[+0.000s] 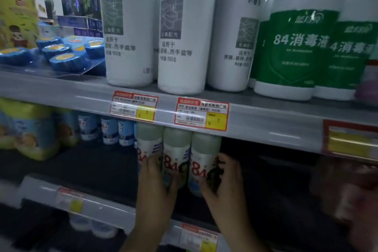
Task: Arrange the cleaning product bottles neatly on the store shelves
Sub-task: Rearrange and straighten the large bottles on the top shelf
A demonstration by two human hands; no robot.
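Both hands [192, 178] gripping "84" bottles [176, 161] (lower shelf [114, 208]).

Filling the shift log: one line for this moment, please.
phase: arranging | left hand: holds middle white "84" bottle | right hand: holds right white "84" bottle | shelf: middle

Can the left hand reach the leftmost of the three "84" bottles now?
Probably yes: the left hand already lies between the leftmost "84" bottle and the middle one, with nothing in front.

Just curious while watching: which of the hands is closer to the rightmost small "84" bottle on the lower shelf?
Right. The right hand grips the rightmost "84" bottle; the left hand holds the two bottles beside it, further left.
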